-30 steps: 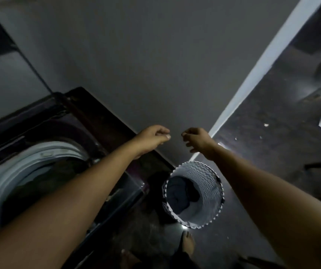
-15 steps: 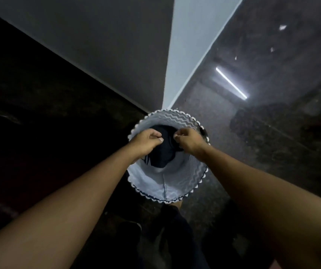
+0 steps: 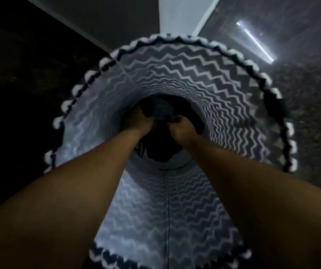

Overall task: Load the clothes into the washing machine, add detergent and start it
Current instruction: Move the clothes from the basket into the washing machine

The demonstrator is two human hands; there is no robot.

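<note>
A dim room is showing little beyond its surfaces. A pale vertical strip of wall (image 3: 177, 14), the brightest surface in view, is rising at top centre and serving as the landmark here. To the left of the strip, a grey wall face (image 3: 105, 18) is falling away into shadow, and further left again a near-black mass (image 3: 15, 78) is filling the frame's edge, its nature impossible to tell. To the right of the strip, a dark speckled floor (image 3: 301, 98) is spreading out with a glossy sheen. On that floor, right of the strip, a long bright streak of reflected light (image 3: 256, 43) is glaring diagonally.
</note>
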